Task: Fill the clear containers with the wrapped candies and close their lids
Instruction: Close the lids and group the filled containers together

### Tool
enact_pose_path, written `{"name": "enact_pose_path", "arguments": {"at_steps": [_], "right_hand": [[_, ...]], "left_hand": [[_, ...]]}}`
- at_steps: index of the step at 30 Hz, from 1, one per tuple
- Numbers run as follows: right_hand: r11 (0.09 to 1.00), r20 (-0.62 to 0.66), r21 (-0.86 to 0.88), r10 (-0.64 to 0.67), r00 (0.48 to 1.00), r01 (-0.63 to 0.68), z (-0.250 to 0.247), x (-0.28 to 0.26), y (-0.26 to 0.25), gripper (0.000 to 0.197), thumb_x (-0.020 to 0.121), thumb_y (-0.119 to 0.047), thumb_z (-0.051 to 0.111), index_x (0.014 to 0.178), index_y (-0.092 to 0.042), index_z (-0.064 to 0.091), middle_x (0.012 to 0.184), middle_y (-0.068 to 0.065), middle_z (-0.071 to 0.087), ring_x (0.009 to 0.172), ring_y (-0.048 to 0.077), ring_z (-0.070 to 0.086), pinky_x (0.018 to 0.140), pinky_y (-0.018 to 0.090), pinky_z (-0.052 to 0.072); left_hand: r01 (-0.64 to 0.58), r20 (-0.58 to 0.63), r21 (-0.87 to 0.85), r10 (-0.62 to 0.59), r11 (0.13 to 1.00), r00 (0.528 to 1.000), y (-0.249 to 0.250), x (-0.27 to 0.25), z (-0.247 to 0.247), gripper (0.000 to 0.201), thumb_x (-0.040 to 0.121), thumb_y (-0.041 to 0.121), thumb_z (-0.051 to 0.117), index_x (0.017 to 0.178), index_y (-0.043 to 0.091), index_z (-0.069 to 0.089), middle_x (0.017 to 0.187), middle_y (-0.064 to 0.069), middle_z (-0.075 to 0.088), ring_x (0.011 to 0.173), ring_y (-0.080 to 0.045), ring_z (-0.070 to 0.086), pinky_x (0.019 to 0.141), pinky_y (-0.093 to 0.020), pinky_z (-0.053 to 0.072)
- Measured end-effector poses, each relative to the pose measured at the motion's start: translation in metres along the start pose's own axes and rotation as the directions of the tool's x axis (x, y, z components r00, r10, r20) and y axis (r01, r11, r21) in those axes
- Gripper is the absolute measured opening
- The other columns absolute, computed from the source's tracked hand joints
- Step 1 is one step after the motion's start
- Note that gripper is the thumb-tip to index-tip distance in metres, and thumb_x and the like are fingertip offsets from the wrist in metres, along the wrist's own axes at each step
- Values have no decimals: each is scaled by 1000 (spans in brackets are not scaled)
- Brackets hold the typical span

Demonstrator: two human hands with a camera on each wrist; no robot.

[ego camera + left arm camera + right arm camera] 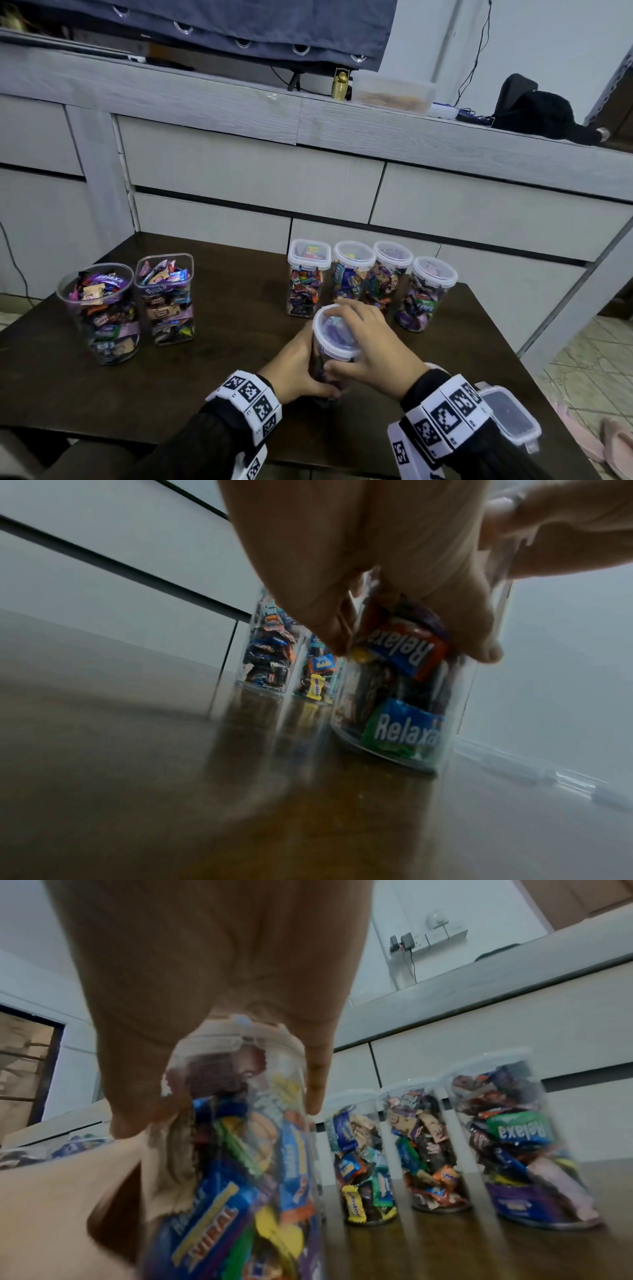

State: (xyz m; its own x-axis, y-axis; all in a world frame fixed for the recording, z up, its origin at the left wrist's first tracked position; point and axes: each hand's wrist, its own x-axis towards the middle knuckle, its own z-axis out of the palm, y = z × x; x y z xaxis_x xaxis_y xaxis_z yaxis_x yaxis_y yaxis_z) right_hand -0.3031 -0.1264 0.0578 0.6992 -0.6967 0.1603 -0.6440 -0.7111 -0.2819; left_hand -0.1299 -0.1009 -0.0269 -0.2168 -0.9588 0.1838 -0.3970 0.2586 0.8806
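While the left hand (294, 368) curls around the lower wall of a round candy-filled container (329, 356), the right hand (371, 346) lies over its white-rimmed lid (334, 334), fingers draped across the top and thumb against the near side. Both grips are closed on this one jar, which stands upright on the dark surface (205, 394), long axis vertical, directly beneath the right palm. Any pressing to seat the lid would go straight down. Just behind stand four lidded containers (371, 274) in a row. Well to the left, two filled containers (130, 305) remain open-topped. A loose square lid (510, 416) lies near the right wrist, at the surface's edge.
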Motion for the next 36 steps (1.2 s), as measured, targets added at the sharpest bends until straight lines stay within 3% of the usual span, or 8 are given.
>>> {"name": "enact_pose_path", "arguments": {"at_steps": [3,7,13,21,25,30,33,36], "right_hand": [[995,-37,-65,74,997,-76,-5,-8,14,72,72,-47,73,134,-34,38,151,-4,27,137,19,23,113,35,24],[893,-186,-376,188,964,-247,-15,-10,44,68,74,-47,71,134,-36,41,139,3,37,123,26,34,98,39,39],[829,-240,-403,314,919,-388,-19,24,83,63,84,-23,64,140,-28,36,136,6,43,119,28,38,92,39,46],[798,-255,-425,347,903,-427,-19,47,94,62,85,-18,60,141,-26,34,136,8,43,121,30,39,97,43,43],[834,-247,-358,348,904,-419,-22,43,92,70,82,-19,63,143,-23,29,140,9,42,124,30,39,100,44,40],[890,-392,-110,370,842,-442,-28,15,103,64,80,-30,70,135,-13,41,133,12,48,125,30,41,101,45,39],[816,-286,-119,518,806,-566,-25,-11,119,53,82,-35,66,127,-13,47,128,14,49,118,33,41,97,42,40],[719,24,-220,679,734,-659,-15,-38,134,67,81,-54,64,130,-15,42,132,13,45,123,31,41,101,37,38]], "left_hand": [[82,85,237,-104,968,991,-6,0,-6,109,61,35,90,147,30,23,148,11,33,136,-1,31,111,-12,23],[241,40,686,-366,686,930,-16,-4,-23,84,81,53,69,150,28,27,162,6,11,149,-15,12,121,-40,15],[377,14,746,-579,549,815,-24,-7,-23,96,77,70,61,152,27,21,164,0,1,151,-21,1,121,-49,9],[348,7,762,-543,547,839,-18,-11,-27,87,80,68,59,150,29,27,163,2,11,149,-18,11,120,-45,12],[257,-164,748,-205,611,965,2,-19,-47,54,88,60,53,135,35,45,150,10,38,140,-10,32,117,-38,20],[285,-429,794,163,537,888,40,-12,-115,53,85,60,56,129,31,49,141,5,48,136,-17,37,115,-45,25],[454,-523,799,84,394,848,49,-8,-164,75,78,72,54,136,27,43,146,-2,41,140,-23,31,114,-51,24],[590,-572,775,-142,227,807,40,-10,-197,96,73,84,47,146,24,31,155,-6,29,145,-27,21,116,-56,18]]}}
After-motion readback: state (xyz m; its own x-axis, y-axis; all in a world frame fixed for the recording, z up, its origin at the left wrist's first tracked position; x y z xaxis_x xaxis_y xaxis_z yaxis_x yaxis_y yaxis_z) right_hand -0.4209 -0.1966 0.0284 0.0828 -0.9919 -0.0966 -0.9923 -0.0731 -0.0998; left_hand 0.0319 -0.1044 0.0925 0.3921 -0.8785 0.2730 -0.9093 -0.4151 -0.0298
